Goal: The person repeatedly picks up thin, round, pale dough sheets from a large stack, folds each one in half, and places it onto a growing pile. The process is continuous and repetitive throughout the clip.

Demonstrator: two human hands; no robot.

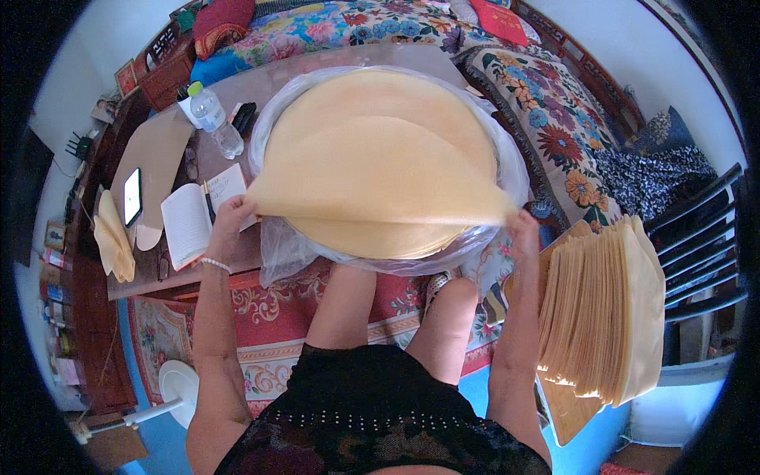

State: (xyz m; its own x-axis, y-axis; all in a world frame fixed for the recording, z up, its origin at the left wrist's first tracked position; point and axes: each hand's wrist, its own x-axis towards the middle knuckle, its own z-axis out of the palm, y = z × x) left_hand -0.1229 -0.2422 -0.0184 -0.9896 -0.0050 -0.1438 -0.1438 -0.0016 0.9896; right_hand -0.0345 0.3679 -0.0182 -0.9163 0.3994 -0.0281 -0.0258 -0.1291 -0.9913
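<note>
A stack of large round, thin yellowish sheets lies before me on clear plastic wrapping. Its top sheet is partly raised, its near edge stretched straight between my hands. My left hand pinches the left end of that edge, beside an open notebook. At the right end, my right hand grips the same sheet, a little blurred. To the right, a thick bundle of folded yellowish sheets rests on a wooden board.
On the table at left are a water bottle, a lit phone, glasses, a pen and a crumpled yellowish sheet. Beyond lies flowered bedding. A dark slatted chair stands at right, a white round base lower left.
</note>
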